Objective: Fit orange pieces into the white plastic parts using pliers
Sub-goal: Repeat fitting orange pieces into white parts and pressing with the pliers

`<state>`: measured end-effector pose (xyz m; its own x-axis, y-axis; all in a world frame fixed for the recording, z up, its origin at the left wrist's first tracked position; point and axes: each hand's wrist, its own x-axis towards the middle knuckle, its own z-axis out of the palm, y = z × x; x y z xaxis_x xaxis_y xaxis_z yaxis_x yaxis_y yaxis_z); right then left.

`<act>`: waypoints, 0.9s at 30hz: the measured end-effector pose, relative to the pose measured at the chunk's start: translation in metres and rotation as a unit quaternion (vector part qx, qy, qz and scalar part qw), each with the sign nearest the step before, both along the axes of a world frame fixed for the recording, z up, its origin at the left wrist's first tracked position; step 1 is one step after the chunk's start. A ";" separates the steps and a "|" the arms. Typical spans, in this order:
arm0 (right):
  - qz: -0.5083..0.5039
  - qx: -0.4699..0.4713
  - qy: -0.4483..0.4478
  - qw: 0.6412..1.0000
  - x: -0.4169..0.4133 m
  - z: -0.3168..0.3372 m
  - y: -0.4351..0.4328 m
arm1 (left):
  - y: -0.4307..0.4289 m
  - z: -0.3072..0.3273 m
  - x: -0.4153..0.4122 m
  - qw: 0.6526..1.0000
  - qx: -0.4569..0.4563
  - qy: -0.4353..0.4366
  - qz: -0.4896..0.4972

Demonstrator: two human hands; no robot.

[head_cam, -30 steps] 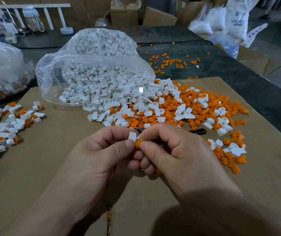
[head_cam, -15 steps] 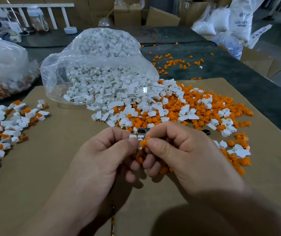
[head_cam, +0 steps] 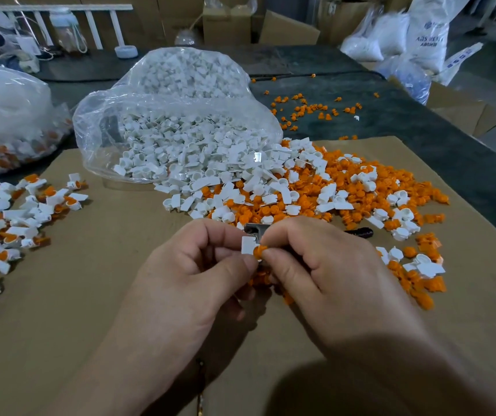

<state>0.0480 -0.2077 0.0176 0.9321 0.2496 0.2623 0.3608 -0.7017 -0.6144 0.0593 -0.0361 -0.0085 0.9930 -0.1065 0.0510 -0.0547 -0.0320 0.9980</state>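
Between left hand point(head_cam: 192, 274) and right hand point(head_cam: 324, 274), a white part point(head_cam: 248, 245) against an orange piece point(head_cam: 259, 251), above cardboard point(head_cam: 90, 295).

I get dim, flat light, glare streaking the clear bag point(head_cam: 162, 97), heavy shadow on the near cardboard point(head_cam: 300, 391), and the far sacks point(head_cam: 387, 37) blurred and bowed at the edge

— Where does the view look from?
— From the person's head, facing forward and down over the cardboard sheet point(head_cam: 60, 310).
— How near?
— Close: the left hand point(head_cam: 192, 277) and right hand point(head_cam: 324, 274) loom large above the sheet's near edge; boxes point(head_cam: 225, 25) beyond its far edge look small.
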 end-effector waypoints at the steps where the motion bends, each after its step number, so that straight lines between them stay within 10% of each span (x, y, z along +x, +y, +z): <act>1: 0.005 -0.033 -0.013 0.999 -0.001 0.003 0.002 | 0.000 0.000 0.000 1.000 0.013 -0.006 0.003; 13: 0.058 -0.190 0.026 0.980 -0.003 0.025 0.008 | 0.000 -0.007 -0.001 0.999 0.032 -0.008 -0.008; 27: 0.056 -0.146 -0.038 0.987 -0.001 0.007 0.004 | -0.003 -0.006 0.001 1.000 -0.014 -0.016 0.007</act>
